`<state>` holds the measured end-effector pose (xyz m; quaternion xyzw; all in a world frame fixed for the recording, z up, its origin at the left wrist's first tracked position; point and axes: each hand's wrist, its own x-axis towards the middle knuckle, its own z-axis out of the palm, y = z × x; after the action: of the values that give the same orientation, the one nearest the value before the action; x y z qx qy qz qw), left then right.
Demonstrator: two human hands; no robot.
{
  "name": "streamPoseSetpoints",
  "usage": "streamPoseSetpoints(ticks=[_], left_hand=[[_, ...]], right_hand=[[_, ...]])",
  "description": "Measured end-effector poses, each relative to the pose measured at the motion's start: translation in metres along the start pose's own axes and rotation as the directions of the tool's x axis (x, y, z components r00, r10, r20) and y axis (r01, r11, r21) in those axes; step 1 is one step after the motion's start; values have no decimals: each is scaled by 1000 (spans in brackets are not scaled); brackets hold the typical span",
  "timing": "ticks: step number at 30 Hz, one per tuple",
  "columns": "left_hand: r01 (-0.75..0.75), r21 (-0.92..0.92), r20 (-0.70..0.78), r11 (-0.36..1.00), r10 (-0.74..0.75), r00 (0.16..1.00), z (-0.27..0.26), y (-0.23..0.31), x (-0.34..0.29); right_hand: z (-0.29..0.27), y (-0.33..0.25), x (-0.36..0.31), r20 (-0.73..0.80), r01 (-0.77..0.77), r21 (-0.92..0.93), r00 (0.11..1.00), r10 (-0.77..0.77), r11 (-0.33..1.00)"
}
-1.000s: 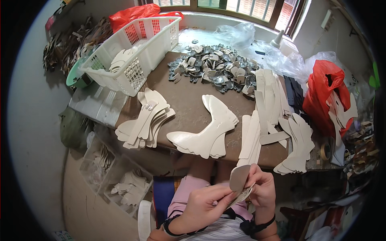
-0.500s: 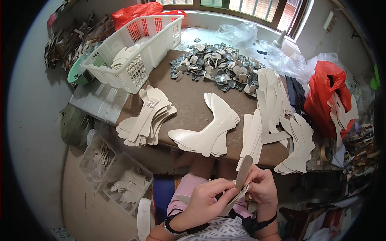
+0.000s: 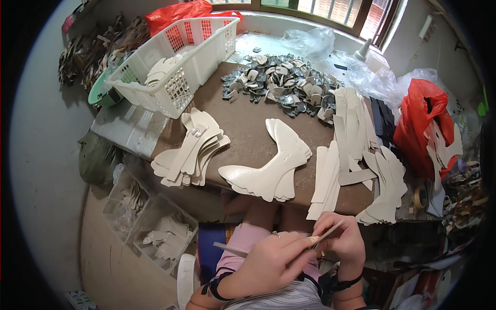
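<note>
Over my lap, my left hand [image 3: 279, 258] and my right hand [image 3: 342, 236] are close together, fingers pinched on a cream leather strap piece [image 3: 331, 231]. Its narrow edge faces up between them. A pale strap end [image 3: 230, 250] sticks out left beneath my left hand; whether it belongs to the same piece is hidden. On the table edge ahead lies a stack of curved cream leather pieces [image 3: 274, 165]. Beside it, just beyond my right hand, are long cream strips [image 3: 324, 175]. A fanned stack at the left [image 3: 194, 147] has a buckle [image 3: 197, 132] on top.
A heap of buckles [image 3: 289, 82] covers the table's back. A white basket [image 3: 178, 95] stands at back left. More curved pieces [image 3: 386, 181] and a red plastic bag [image 3: 421, 129] are on the right. Crates [image 3: 168, 201] with cut pieces stand on the floor at left.
The strap has tipped from upright to a flatter, edge-on angle. My right hand has turned and shifted slightly right; my left hand has rolled over more of the piece.
</note>
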<state>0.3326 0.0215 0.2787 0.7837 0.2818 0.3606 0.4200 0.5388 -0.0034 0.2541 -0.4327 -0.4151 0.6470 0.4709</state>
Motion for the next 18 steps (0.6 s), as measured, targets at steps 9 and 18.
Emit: streamPoseSetpoints(ticks=[9, 18], left_hand=[[-7, -61, -164, 998, -3, 986, 9, -10, -22], [-235, -43, -172, 971, 224, 959, 1, -16, -34]], right_hand=[[33, -2, -19, -108, 341, -525, 882, -458, 780], [43, 0, -34, 250, 563, -773, 693, -676, 292]])
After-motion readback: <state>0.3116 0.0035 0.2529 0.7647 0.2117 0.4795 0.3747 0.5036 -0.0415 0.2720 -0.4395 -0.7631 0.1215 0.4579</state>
